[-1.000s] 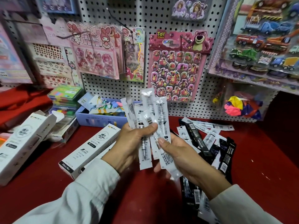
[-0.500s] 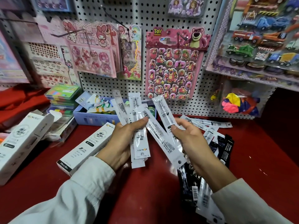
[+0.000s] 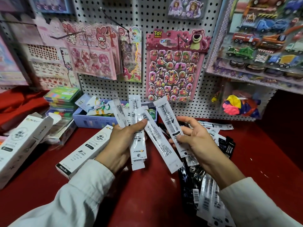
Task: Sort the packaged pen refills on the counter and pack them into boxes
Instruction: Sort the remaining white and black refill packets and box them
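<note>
Head view: left hand (image 3: 122, 141) grips a fan of white refill packets (image 3: 137, 128) above the red counter (image 3: 147, 194); right hand (image 3: 195, 141) pinches one packet (image 3: 168, 118). Probably light, floppy, slippery film; pinch mid-length, over the stiff refill.

On the counter (image 3: 147, 194), two hands hang above its middle. The left hand (image 3: 122, 141) holds a fan of refill packets (image 3: 136, 122); to its right, the right hand (image 3: 196, 141) pinches a single packet (image 3: 168, 118), apart from the fan. Under and behind the right hand lies a loose pile of packets (image 3: 205, 194). Left of the left hand a closed box (image 3: 85, 151) lies flat, and farther left an opened box (image 3: 21, 145). Behind them a tray (image 3: 98, 120) stands against the pegboard (image 3: 164, 13), where sticker sheets (image 3: 175, 66) hang.
</note>
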Demonstrator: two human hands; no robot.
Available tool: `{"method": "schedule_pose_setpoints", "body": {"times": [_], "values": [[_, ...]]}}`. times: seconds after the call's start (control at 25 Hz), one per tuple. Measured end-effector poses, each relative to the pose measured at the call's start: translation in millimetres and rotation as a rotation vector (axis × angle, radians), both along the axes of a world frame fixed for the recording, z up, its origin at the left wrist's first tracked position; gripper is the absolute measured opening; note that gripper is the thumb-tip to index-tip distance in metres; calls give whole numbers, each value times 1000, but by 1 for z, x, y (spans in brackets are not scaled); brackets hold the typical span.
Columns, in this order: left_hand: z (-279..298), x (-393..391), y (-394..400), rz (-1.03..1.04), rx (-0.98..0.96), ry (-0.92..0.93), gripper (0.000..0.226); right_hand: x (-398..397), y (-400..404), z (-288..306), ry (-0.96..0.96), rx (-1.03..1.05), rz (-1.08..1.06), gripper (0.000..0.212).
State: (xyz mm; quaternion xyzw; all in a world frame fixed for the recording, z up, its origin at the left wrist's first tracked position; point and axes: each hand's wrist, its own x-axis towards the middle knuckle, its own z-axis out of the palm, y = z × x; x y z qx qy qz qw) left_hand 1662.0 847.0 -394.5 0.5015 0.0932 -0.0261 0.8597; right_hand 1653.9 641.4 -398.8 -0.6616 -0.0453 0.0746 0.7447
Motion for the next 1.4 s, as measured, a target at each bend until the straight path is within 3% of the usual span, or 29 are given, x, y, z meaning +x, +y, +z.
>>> {"method": "schedule_pose_setpoints", "body": {"times": [0.28, 0.36, 0.4, 0.48, 0.56, 0.6, 0.72, 0.88, 0.96, 1.08, 1.24, 1.4], "values": [[0, -1, -2, 7, 7, -3, 34, -6, 2, 6, -22, 146, 0, 25], [0, 0, -2, 15, -3, -1, 33, -7, 0, 7, -46, 165, 118, 42], [-1, 1, -2, 16, -4, 5, 32, -8, -1, 7, -101, 68, 167, 52], [-2, 1, -2, -5, 18, 20, 20, -8, 0, 4, -384, -417, 153, 59], [-3, -2, -4, -74, 60, 17, 2, -8, 9, -5, -708, -848, 107, 49], [-4, -3, -6, -111, 79, 16, 2, -9, 15, -11, -801, -924, 122, 44], [-5, -6, -9, -144, 86, 79, 12, -10, 26, -25, -844, -1027, 181, 39], [-2, -6, -7, -167, 40, 149, 28, -8, 19, -26, -823, -1078, 35, 30], [-3, -7, -6, -146, 56, 104, 22, -7, 16, -22, -825, -986, -89, 21], [-2, -9, -6, -137, 83, 56, 19, -6, 14, -9, -670, -679, -175, 9], [0, -12, -4, -229, 38, 45, 25, -14, 22, -8, -947, -1036, -27, 14], [-3, -12, -3, -352, 42, 29, 36, -14, 23, -4, -1175, -1122, -145, 14]]}}
